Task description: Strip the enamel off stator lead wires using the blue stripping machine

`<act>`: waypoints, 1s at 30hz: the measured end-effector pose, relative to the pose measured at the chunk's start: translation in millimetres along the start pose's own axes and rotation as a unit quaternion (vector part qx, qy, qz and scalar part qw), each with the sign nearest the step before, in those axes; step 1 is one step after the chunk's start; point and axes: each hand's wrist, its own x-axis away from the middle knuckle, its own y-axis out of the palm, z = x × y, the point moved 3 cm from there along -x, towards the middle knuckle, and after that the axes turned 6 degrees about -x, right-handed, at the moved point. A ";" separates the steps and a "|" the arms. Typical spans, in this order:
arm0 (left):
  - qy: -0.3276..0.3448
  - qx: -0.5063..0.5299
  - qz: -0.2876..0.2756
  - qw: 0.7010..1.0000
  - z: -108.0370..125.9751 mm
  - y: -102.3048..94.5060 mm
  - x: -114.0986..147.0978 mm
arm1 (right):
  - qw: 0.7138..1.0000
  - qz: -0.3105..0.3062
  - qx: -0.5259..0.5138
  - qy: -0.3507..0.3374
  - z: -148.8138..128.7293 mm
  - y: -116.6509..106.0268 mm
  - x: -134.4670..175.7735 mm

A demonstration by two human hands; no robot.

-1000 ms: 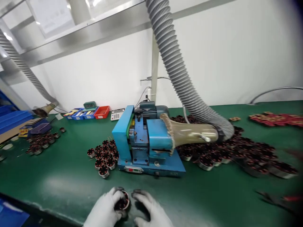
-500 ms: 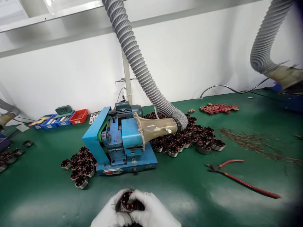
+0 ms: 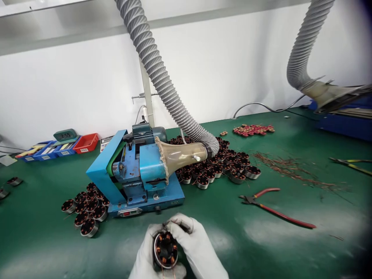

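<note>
A motor stator [image 3: 166, 250], a metal ring with copper windings inside, is tilted to face me at the bottom middle. My left hand [image 3: 145, 254], in a white glove, is wrapped round its left side and underside. Thin copper wire ends hang from its lower edge. At the stator's top edge my gloved right hand [image 3: 192, 240] pinches with thumb and forefinger; what lies between the fingertips is too small to make out, perhaps a wire end. Just beyond both hands stands a blue belt-driven machine [image 3: 147, 174] with a clear funnel [image 3: 184, 155] on its side.
Several stators [image 3: 89, 227] stand left of the machine, and many more [image 3: 202, 181] behind it. Red-handled cutters [image 3: 273, 207] lie at right, near copper wire scraps [image 3: 287, 166] and red rings [image 3: 252, 130]. A grey hose [image 3: 162, 73] descends to the funnel. Small bins [image 3: 86, 143] line the back left.
The stator has been tilted up to face me, showing its windings and wire ends. My right hand has moved from its front to its top edge. The view has shifted right.
</note>
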 end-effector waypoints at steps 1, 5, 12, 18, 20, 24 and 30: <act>0.041 -0.050 0.000 0.998 2.3 -1.0 -1.2 | 0.999 -0.005 -0.030 0.022 0.3 0.9 -2.6; 0.130 -0.176 0.002 0.976 12.3 -1.7 -2.5 | 0.982 -0.013 -0.158 0.101 -2.5 -9.3 -19.3; 0.246 -0.216 0.122 0.937 14.5 -0.5 -12.3 | 0.994 0.053 -0.022 -0.090 -6.4 -16.6 -27.1; 0.220 -0.209 0.222 0.927 -6.8 -10.1 -50.5 | 0.979 0.053 0.134 -0.147 13.8 11.1 -38.9; 0.190 -0.182 0.229 0.937 -8.5 -13.1 -64.7 | 0.977 0.048 0.157 -0.134 17.2 13.5 -52.6; 0.170 -0.141 0.230 0.948 -3.3 -13.6 -84.7 | 0.964 0.056 0.220 -0.136 13.2 13.5 -72.6; 0.165 -0.147 0.215 0.951 2.0 -8.3 -90.7 | 0.954 0.060 0.263 -0.128 6.4 11.0 -75.2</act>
